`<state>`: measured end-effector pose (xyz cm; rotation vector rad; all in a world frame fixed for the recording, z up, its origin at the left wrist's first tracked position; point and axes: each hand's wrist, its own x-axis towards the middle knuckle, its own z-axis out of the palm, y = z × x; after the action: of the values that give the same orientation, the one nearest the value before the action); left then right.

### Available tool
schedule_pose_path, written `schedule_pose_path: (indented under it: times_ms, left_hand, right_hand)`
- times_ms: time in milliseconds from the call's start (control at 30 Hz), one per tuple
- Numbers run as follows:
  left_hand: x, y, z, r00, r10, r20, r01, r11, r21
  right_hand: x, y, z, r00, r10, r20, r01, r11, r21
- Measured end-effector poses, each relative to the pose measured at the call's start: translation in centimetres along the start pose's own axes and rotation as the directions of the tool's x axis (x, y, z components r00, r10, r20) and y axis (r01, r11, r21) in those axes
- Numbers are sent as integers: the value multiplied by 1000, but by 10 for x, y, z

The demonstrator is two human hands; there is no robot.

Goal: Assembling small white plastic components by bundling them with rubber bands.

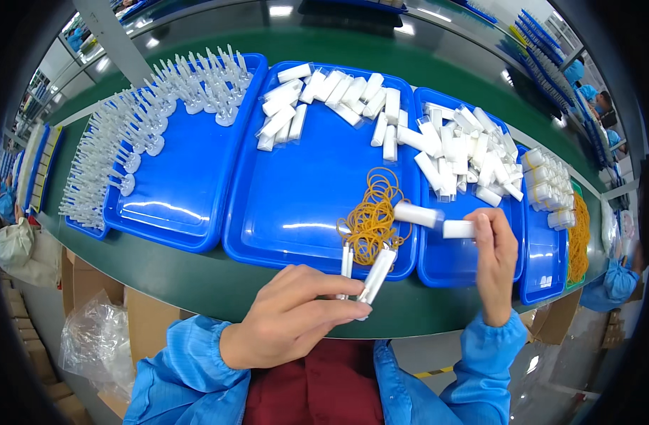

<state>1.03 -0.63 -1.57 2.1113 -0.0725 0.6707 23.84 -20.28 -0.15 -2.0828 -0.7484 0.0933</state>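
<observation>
My left hand (289, 310) is closed at the front edge of the middle tray, pinching white packets in clear wrap. One packet (378, 275) stands tilted up from the fingertips, with a slimmer white piece (346, 262) beside it. My right hand (497, 256) is closed on another white packet (457, 229), held level between thumb and fingers over the tray to the right. Just beyond my left hand lies a tangled heap of tan rubber bands (370, 223). A loose white packet (415, 214) rests at the heap's right side, near the tray rims.
The blue middle tray (296, 205) holds more packets along its far side. A second blue tray (445, 269) contains a packet pile (473, 152). Clear nozzle-like pieces (119, 142) stand at the left. Banded bundles (547, 180) and more rubber bands (578, 237) are far right.
</observation>
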Motion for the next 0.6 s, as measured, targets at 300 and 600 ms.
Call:
schedule_pose_path:
  times_ms: [300, 600]
  left_hand:
    - [10, 10, 10, 996, 31, 80, -22, 992, -121]
    - [4, 9, 8, 994, 52, 97, -42, 994, -105]
  right_hand:
    - [-7, -28, 41, 991, -34, 127, -20, 915, 402]
    - [-10, -35, 47, 977, 4, 214, -93, 909, 405]
